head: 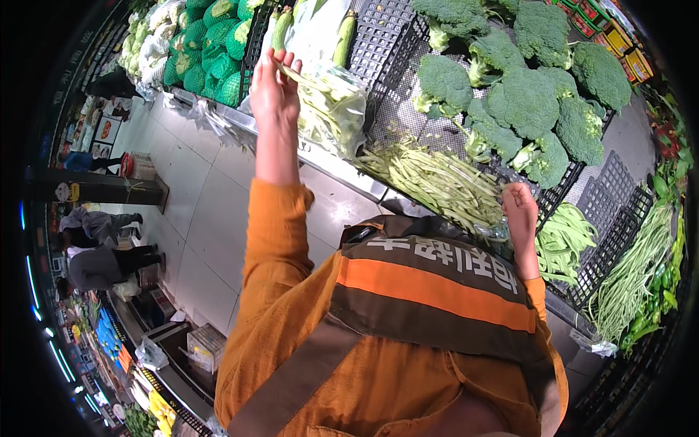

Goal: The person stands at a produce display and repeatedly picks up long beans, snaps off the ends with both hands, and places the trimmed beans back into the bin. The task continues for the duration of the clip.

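My left hand (276, 90) is raised at the upper left with a pale green bean pod (288, 71) between its fingers. It is over a clear plastic bag (333, 117) filled with similar pods. A loose pile of slender green beans (437, 180) lies along the near edge of the display, right of the bag. At that pile's right end is my right hand (520, 205), its fingers bent close together; whether they pinch a bean cannot be told. Broccoli heads (524, 101) are heaped beyond the pile. Flat green beans (565, 240) lie just right of my right hand.
Black plastic crates (382, 41) divide the display. Green-netted vegetables (205, 49) are at the upper left, and long beans (633, 273) at the right. A metal rail (235, 117) edges the stand. Across the tiled floor (196, 202), people (106, 267) stand near a pillar (98, 185).
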`<action>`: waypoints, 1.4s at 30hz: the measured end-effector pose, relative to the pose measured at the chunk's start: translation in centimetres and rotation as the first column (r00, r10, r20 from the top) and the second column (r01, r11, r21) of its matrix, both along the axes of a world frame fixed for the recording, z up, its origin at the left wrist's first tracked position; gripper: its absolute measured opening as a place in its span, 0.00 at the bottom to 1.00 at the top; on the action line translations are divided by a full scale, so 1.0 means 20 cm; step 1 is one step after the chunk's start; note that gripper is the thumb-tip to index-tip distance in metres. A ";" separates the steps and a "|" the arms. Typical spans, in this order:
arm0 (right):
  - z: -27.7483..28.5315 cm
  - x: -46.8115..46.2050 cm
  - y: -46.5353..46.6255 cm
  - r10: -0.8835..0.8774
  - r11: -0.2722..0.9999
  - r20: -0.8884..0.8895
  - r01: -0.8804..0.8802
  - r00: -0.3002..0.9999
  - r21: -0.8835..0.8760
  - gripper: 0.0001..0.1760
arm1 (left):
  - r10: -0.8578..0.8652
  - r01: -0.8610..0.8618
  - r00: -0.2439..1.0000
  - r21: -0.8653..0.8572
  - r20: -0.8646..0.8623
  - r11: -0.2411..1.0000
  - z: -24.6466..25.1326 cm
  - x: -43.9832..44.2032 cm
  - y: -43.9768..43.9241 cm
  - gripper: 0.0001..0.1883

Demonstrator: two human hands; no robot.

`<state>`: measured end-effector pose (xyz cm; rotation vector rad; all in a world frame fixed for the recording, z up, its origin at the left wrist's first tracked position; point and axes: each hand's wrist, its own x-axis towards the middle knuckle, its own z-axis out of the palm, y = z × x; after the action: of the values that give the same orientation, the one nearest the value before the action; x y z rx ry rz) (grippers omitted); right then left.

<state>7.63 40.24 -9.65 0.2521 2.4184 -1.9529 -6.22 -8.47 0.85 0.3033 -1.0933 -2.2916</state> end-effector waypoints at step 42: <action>0.43 -0.18 -0.58 0.322 0.929 -0.370 -0.215 0.872 0.301 0.19 | -0.221 0.110 0.973 -0.970 0.061 0.216 -0.26 0.51 0.97 0.12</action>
<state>4.00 28.69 -1.00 -0.5341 2.7623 -1.7107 4.07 10.83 -4.25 -0.4743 -2.3419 -1.2466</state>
